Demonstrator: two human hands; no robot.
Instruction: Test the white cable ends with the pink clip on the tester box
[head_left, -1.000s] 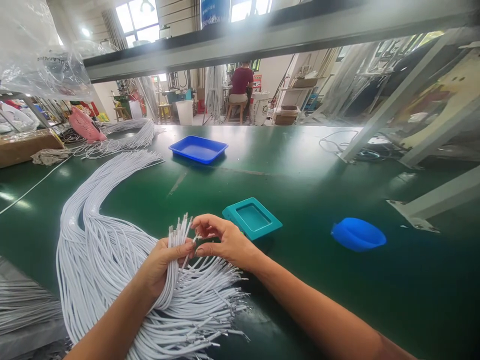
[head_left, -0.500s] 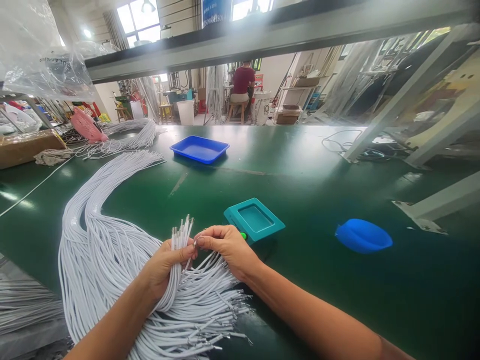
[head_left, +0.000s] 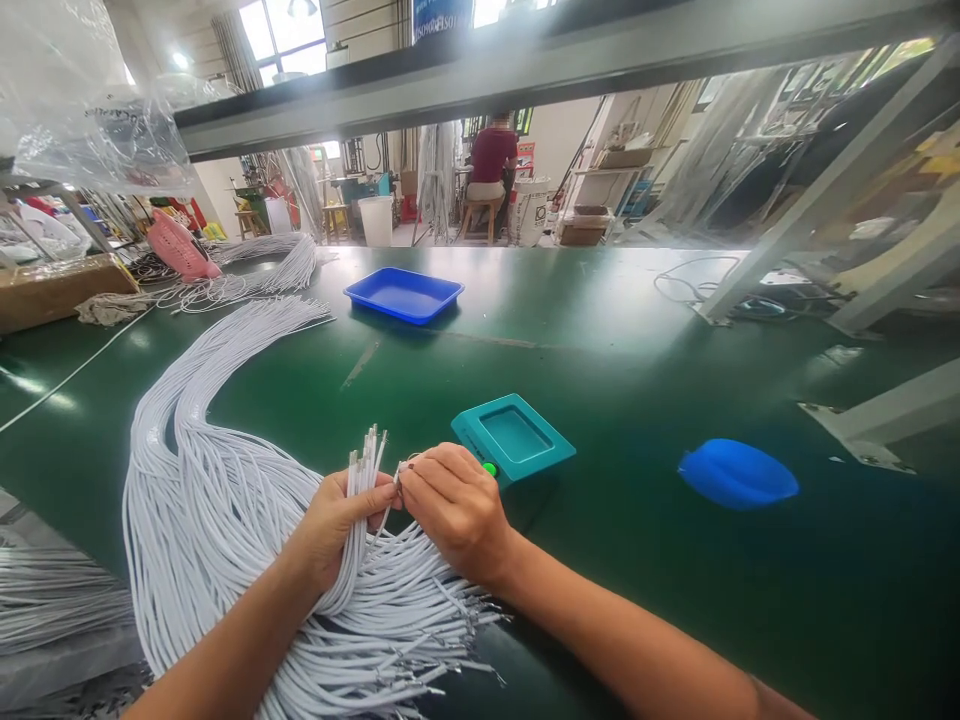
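A worker's left hand grips a bundle of white cables at a green worktable, thumb pressed across them and metal-tipped ends pointing upward. The right hand meets it just beside the bundle, fingers curled together and fingertips pinching the end of a single cable; the thumb is largely hidden. The bundle stands over a large heap of cables, which sweeps in a curve across the left side of the table, its loose ends fanning out beneath both hands.

Beyond the hands, a shallow blue tray sits flat, its blue floor showing inside raised walls. Nearer, just past the right hand, rests a teal device with a square recess in its top and a bright green button at its edge. A rounded blue object lies farther right; whether it is hollow cannot be told.

At far left, a cardboard box stands near a tilted pink basket, the contents of both out of sight, while a clear plastic bag hangs above. In the background, a white bucket stands on the floor and a person in a dark red top sits on a wooden stool.
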